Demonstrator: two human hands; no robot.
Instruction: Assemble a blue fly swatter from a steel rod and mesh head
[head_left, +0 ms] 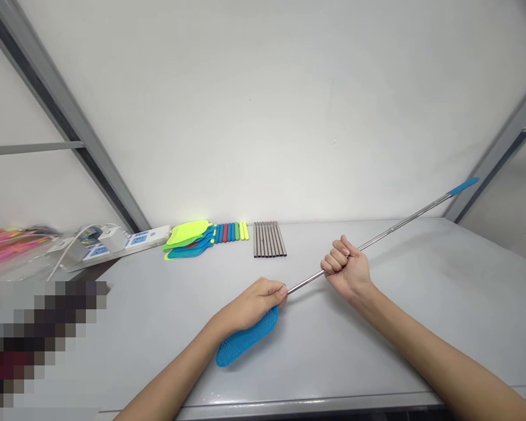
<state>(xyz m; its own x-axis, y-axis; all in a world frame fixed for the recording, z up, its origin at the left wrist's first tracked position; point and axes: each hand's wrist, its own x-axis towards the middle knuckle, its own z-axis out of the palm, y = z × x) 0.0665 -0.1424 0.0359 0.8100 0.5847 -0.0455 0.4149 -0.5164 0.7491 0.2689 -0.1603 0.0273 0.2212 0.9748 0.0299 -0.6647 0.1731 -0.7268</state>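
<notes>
A telescopic fly swatter (248, 344) is stretched across the grey table, its perforated blue head at the lower left. My left hand (258, 299) is closed around the neck of that head, where it meets the metal rod (304, 283); the joint itself is covered by the fingers. Farther up the rod, my right hand (347, 268) wraps it in a fist. From there the extended rod slants up to the right and ends in a blue grip (463, 187) above the tabletop.
At the back lie a stack of yellow, green and blue swatter heads (188, 234), several coloured grips (231, 232) and a row of metal rods (269, 240). To the left are a power strip (142, 238) with a charger and cable, and a plastic bag (13, 251). A wall stands behind.
</notes>
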